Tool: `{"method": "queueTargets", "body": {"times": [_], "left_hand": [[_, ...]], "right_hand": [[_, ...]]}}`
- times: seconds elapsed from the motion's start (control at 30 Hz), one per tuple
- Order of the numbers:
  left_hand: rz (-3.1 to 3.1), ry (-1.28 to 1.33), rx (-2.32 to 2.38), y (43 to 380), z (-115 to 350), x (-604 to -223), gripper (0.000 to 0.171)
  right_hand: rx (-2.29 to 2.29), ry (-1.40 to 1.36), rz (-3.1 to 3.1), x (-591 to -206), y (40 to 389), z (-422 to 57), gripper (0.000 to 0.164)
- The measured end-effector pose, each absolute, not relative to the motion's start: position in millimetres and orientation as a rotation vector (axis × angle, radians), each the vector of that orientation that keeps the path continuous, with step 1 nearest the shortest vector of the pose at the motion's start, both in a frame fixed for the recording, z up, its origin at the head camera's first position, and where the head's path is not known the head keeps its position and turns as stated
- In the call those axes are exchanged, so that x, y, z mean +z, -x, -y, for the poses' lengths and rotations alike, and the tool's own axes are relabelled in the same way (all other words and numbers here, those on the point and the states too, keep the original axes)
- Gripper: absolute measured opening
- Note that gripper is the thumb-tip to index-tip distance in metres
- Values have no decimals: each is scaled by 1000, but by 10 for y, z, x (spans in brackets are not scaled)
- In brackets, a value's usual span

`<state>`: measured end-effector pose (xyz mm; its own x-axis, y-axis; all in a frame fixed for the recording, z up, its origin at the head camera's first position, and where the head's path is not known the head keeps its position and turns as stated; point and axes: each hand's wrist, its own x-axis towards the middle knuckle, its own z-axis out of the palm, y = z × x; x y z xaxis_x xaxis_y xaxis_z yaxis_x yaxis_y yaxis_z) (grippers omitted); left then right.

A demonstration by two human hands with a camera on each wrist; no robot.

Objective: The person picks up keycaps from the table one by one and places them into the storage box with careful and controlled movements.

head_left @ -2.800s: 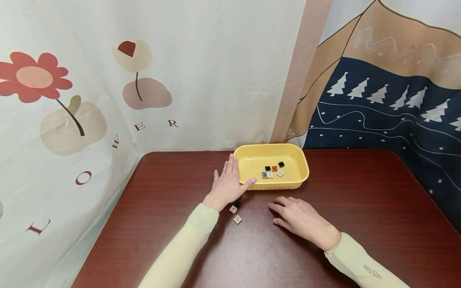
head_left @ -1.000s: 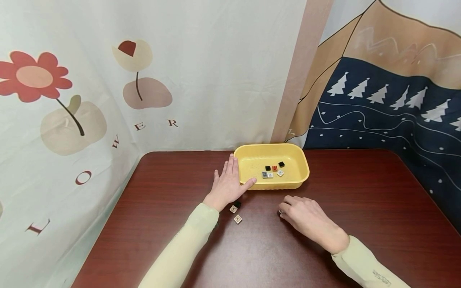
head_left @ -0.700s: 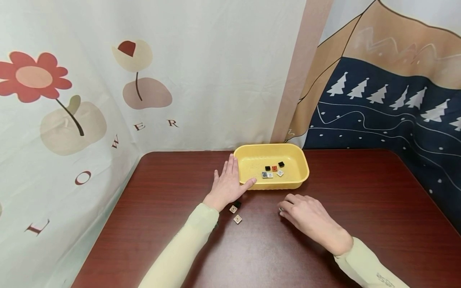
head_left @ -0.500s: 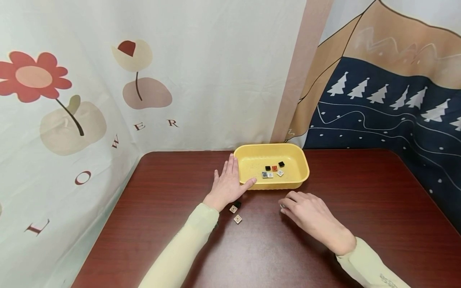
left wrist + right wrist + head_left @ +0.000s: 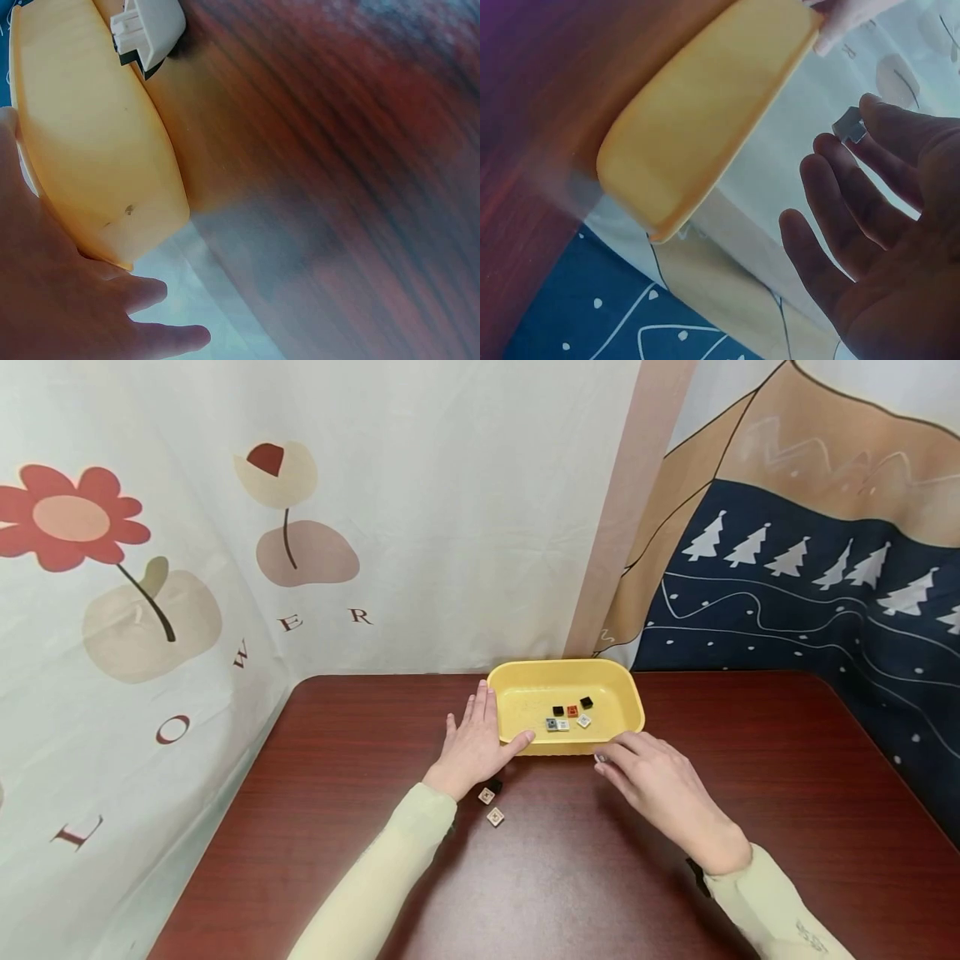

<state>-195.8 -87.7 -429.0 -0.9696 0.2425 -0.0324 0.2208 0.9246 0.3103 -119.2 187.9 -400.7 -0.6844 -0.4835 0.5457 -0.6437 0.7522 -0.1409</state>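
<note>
My left hand (image 5: pixel 474 750) lies with straight fingers along the left end of a yellow plastic bin (image 5: pixel 566 749), its thumb over the front rim. My right hand (image 5: pixel 663 785) is raised at the bin's front right corner. Between thumb and fingertips it pinches a small pale grey keycap (image 5: pixel 850 125). Inside the bin lie several keycaps, among them a red keycap (image 5: pixel 572 711), a black keycap (image 5: pixel 587 702) and a white keycap (image 5: pixel 584 721). By the left wrist, two cream keycaps (image 5: pixel 495 817) and a black keycap (image 5: pixel 495 786) sit on the table.
The bin stands at the back edge of a dark red wooden table (image 5: pixel 360 760). Behind it hangs a printed curtain (image 5: pixel 450 527) with flowers, a mountain and trees. A dark band (image 5: pixel 698 876) shows under the right sleeve.
My right hand has closed its fingertips on a keycap on the table, lifted it and moved forward to the bin's front right corner. My left hand has stayed on the bin.
</note>
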Motion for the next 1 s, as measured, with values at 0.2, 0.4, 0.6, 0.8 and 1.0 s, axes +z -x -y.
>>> {"method": "queueTargets", "body": {"times": [0.2,0.4,0.6,0.8,1.0], "left_hand": [[-3013,-364,463,1961,878,-4289,111],[-3015,-366,452,1956,871,-4277,111],[-3017,-367,449,1952,873,-4273,111],[-3021,-371,452,1950,871,-4276,111],[-3027,-373,454,1953,873,-4281,111]], "right_hand": [[506,-796,2466,-3958,1286,-1896,23],[518,-758,2481,-3916,1371,-1894,22],[535,-740,2480,-3886,1453,-1868,21],[564,-713,2490,-3877,1533,-1839,20],[590,-681,2516,-3876,1625,-1804,19]]}}
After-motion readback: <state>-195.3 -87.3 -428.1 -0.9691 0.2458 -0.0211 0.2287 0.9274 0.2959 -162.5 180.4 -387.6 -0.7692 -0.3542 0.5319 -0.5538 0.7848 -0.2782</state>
